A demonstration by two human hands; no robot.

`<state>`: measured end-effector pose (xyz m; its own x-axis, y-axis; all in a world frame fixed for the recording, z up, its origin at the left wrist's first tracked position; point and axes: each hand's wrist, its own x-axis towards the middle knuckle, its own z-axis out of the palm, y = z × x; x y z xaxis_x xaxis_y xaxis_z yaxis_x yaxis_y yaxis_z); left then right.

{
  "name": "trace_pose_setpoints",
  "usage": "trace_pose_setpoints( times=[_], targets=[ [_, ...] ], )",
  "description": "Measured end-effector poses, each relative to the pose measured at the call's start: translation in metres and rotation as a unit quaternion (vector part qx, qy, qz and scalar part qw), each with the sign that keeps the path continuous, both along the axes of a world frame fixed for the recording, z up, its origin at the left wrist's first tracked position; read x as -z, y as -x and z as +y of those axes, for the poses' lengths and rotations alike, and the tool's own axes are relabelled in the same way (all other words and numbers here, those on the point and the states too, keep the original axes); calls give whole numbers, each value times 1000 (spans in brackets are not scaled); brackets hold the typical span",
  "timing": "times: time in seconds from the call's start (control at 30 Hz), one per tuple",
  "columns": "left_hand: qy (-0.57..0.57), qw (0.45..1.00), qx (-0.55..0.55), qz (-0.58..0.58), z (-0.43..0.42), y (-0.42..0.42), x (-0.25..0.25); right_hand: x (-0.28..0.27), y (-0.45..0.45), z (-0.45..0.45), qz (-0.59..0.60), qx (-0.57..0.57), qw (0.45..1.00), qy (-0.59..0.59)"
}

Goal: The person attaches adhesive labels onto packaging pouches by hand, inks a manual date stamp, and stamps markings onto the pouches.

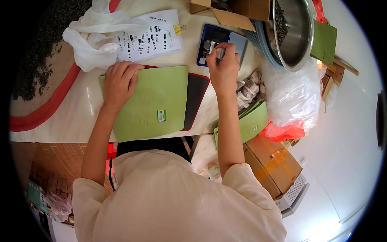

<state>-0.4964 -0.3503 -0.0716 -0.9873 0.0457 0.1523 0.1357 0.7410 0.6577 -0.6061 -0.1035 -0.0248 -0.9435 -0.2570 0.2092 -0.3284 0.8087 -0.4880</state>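
Note:
My left hand [121,82] lies on the upper left part of a flat green bag [155,97], fingers stretched over it and holding nothing. The bag has a small green-and-white label and lies on a dark mat [196,94] with a red edge. In my right hand [224,66] is a small silver-grey stamp [220,53], pinched between thumb and fingers. It is over or against an opened blue ink pad case [200,50]; my fingers hide whether they touch. Left of the case lies a white sheet [161,40] covered in black printed marks, with a yellow binder clip [177,29].
White cloth [94,44] and a red-rimmed tray [44,115] of dark leaves are at left. A cardboard box [234,18] and metal bowl [297,40] stand at back right. Small wrapped packets [248,92], green bags [253,123] and clear plastic [290,88] lie right of my forearm.

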Motion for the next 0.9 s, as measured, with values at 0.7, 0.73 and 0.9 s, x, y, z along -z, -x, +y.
trace_pose_setpoints(
  times=[0.7, 0.73, 0.9],
  targets=[
    [1, 999, -31, 26, 2, -3, -1, -77, -52, 29, -131, 211, 911, 329],
    [-7, 998, -55, 18, 0, -5, -3, -80, -64, 32, -203, 237, 853, 418],
    [-2, 994, -107, 33, -7, -16, -6, -68, -119, 38, -350, 262, 748, 500]
  ],
)
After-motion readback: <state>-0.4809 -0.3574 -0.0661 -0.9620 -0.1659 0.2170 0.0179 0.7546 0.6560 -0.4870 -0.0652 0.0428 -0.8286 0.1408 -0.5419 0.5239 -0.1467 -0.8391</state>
